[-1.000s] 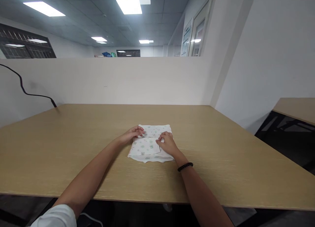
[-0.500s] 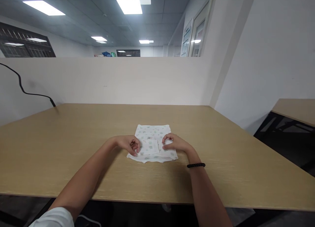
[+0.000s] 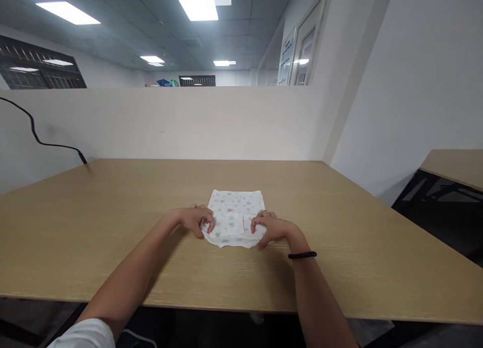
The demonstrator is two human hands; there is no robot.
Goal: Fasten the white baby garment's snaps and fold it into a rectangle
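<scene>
A small white cloth garment (image 3: 236, 202) with green and grey prints lies on the table in front of me. One part of it is folded across its lower half as a flat flap (image 3: 231, 224). My left hand (image 3: 198, 221) is closed on the lower left edge, its fingers curled over the fabric and the thumb below. On the opposite side my right hand (image 3: 269, 228), a black beaded band on its wrist, grips the lower right edge between thumb and curled fingers. Both hands partly cover the garment's sides.
The wooden table (image 3: 151, 187) spreads out on all sides, with a pale partition (image 3: 211, 126) along its back edge. At the far left a black cable (image 3: 49, 144) comes down to the tabletop. Another table (image 3: 453, 169) stands at the right.
My right hand has moved slightly right and down, onto the lower right edge. My left hand has shifted a little left, and the garment's lower left corner is drawn inward.
</scene>
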